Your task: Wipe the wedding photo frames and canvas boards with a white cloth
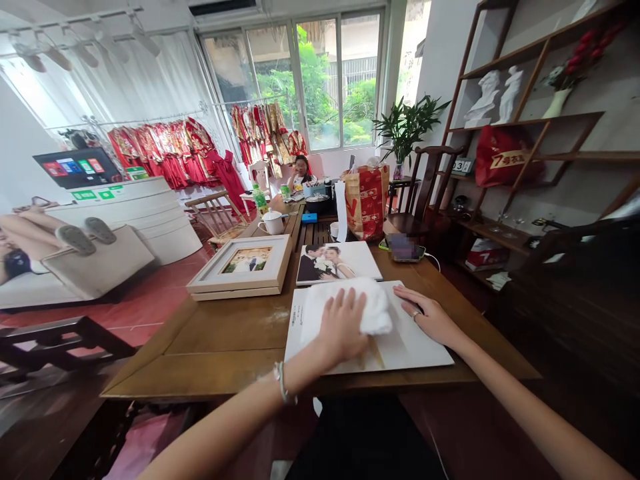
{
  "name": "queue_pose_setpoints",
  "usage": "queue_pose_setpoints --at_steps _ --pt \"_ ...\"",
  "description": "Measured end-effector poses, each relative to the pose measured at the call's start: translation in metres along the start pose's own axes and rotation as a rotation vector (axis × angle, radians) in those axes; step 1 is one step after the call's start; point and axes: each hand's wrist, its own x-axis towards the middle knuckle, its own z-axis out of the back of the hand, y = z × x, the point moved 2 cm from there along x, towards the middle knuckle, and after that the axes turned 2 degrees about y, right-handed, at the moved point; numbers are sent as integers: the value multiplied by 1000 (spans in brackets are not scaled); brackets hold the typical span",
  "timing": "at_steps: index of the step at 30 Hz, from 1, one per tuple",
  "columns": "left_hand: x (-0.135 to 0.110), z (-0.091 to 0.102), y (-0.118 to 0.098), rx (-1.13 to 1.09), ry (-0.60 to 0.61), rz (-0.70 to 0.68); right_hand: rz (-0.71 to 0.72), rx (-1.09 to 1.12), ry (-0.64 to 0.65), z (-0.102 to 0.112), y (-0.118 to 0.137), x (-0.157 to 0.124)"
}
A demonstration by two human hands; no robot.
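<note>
A white board (pixel 417 347) lies flat near the front edge of the wooden table, with small print at its left side. My left hand (pixel 345 323) presses a bunched white cloth (pixel 376 308) onto the board, fingers bent over the cloth. My right hand (pixel 425 319) lies on the board's right part with its fingers stretched out and holds nothing. Just beyond the board is a photo panel (pixel 357 259) printed with a couple and a bouquet. White picture frames (pixel 283 260) are stacked to the left, the top one holding a small picture.
A white teapot (pixel 273 223), a red and tan paper bag (pixel 367 200) and a phone (pixel 406 248) with a cable stand or lie farther back on the table (pixel 210 347). Another person (pixel 300 172) sits at the far end. Dark shelves (pixel 525 143) rise at the right.
</note>
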Motion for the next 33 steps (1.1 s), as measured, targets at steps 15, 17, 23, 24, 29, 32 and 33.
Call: queue_pose_setpoints --at_steps 15,17,23,24,29,32,33 --pt "-85 -30 -27 -28 28 -197 17 -27 -24 1 2 0" --pt "-91 -27 -26 -51 43 -213 20 -17 -28 1 2 1" --pt "-36 -5 4 -44 41 -106 15 -21 -30 1 3 0" --pt "-22 -2 11 -34 51 -85 15 -23 -24 1 3 0" --pt "20 6 44 -3 61 -8 2 -18 -21 2 4 0" --pt "18 6 50 10 57 3 3 -15 -21 1 4 0" --pt "12 4 48 14 57 8 5 -18 -20 1 3 0"
